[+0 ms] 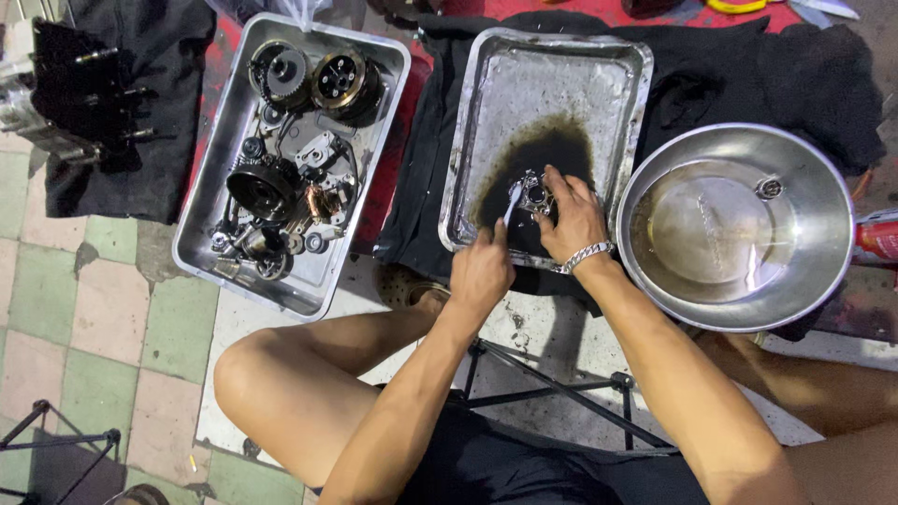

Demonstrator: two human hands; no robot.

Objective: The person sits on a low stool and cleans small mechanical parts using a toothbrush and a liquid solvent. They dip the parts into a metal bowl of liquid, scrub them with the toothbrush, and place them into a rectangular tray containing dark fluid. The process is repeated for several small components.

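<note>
Tiled floor (56, 309), two metal trays: the left tray (210, 201) full of engine parts, the centre tray (472, 122) oily. Left hand (482, 271) grips a brush (513, 201), right hand (572, 220) holds a small metal part (535, 194) in it. One steel bowl (823, 271) right.

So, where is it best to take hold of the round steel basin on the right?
Grip the round steel basin by its bare rim on the near side, with both hands, from above. It holds a shallow pool of liquid, so keep it level; the can crowds its right edge.

Small metal engine part (536, 194) and a brush (512, 201) in a steel tray (468, 140).
The part sits in dark oily liquid; the pale brush touches its left side, tilted upright.
</note>
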